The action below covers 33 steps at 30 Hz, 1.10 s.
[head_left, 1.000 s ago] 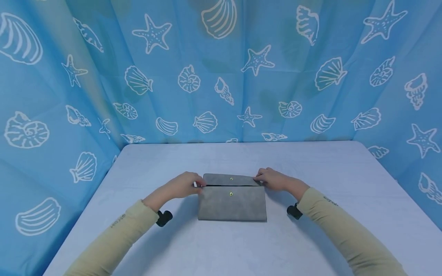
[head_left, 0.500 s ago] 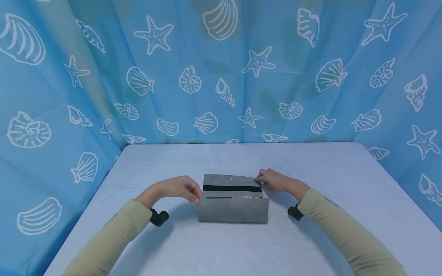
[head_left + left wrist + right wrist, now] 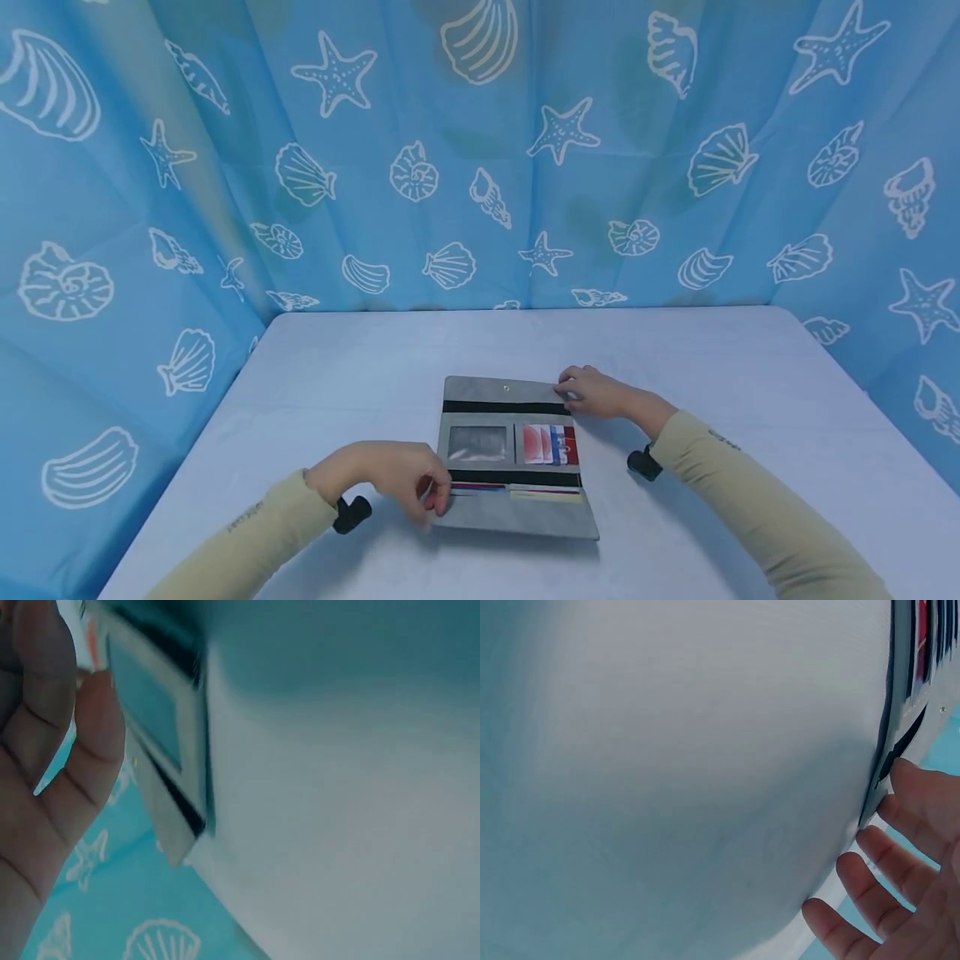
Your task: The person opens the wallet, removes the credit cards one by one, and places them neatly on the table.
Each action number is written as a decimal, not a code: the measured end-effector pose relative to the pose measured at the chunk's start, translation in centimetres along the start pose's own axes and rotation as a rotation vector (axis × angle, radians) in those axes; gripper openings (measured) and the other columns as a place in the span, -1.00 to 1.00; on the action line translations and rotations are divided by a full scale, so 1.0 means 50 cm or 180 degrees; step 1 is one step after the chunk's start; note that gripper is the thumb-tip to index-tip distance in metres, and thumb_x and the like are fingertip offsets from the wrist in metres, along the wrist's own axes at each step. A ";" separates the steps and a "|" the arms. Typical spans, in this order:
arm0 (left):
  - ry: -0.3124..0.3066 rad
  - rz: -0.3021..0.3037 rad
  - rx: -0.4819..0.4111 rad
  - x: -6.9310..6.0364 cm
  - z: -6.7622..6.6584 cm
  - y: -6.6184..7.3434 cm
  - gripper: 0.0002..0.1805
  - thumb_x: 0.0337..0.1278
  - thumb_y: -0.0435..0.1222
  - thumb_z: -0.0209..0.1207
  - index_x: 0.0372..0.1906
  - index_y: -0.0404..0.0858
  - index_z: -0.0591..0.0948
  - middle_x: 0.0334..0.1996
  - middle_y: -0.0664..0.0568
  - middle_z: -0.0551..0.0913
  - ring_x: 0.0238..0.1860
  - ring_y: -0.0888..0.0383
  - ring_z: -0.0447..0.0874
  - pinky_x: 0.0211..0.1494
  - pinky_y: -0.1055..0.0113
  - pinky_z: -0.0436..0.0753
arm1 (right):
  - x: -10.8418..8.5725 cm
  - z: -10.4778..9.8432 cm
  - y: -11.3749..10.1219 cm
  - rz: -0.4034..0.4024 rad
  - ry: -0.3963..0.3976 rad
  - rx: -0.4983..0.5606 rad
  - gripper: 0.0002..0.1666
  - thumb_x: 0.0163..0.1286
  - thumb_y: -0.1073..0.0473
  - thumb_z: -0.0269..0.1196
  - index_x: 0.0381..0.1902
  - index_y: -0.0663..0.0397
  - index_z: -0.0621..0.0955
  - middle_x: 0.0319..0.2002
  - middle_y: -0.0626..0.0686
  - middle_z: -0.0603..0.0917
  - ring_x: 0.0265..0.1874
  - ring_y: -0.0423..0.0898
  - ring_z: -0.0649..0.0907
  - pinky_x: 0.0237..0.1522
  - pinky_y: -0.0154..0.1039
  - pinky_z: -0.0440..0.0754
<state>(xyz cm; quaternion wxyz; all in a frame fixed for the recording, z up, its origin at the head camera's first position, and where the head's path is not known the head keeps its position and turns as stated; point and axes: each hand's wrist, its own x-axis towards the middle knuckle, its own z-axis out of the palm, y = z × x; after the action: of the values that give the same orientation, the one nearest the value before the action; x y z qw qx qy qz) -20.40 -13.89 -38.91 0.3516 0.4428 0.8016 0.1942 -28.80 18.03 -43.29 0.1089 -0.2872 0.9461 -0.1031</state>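
Observation:
A long grey wallet (image 3: 480, 517) lies unfolded on the table. Its middle panel has a clear window pocket (image 3: 477, 444) on the left and several overlapping cards (image 3: 550, 444) on the right. More card edges show in slots on the near panel. My left hand (image 3: 401, 475) pinches the near panel at its left edge, fingers curled; in the left wrist view the contact is partly out of frame. My right hand (image 3: 596, 392) holds the far flap's right corner, thumb (image 3: 919, 784) on top and the other fingers spread beside the edge.
A pale cloth-covered table (image 3: 337, 350) extends around the wallet. Behind it and along the sides hangs a blue curtain (image 3: 360, 217) with white shells and starfish. A small black device (image 3: 351, 514) sits on the left wrist and another (image 3: 645, 463) on the right.
My left hand has drawn the wallet's front panel down toward me, unfolding it and exposing the window pocket and cards. My right hand has stayed at the far right corner.

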 end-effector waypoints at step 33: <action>0.0155 -0.0438 0.1468 0.082 0.052 0.012 -0.77 -0.14 -0.16 0.36 -0.59 0.00 0.50 -0.63 0.32 0.43 -0.55 0.38 0.34 -0.44 0.52 0.35 | 0.014 -0.009 0.019 0.0485 -0.0128 -0.0166 -0.39 0.34 0.14 0.12 0.30 0.23 0.29 0.27 0.27 0.30 0.19 0.27 0.31 0.17 0.11 0.36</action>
<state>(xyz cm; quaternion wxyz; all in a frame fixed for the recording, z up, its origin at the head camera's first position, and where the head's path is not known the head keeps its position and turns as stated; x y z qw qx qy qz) -19.62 -10.10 -41.92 0.2342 0.4510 0.8612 -0.0078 -29.98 18.50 -43.20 0.1279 -0.2191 0.9652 -0.0641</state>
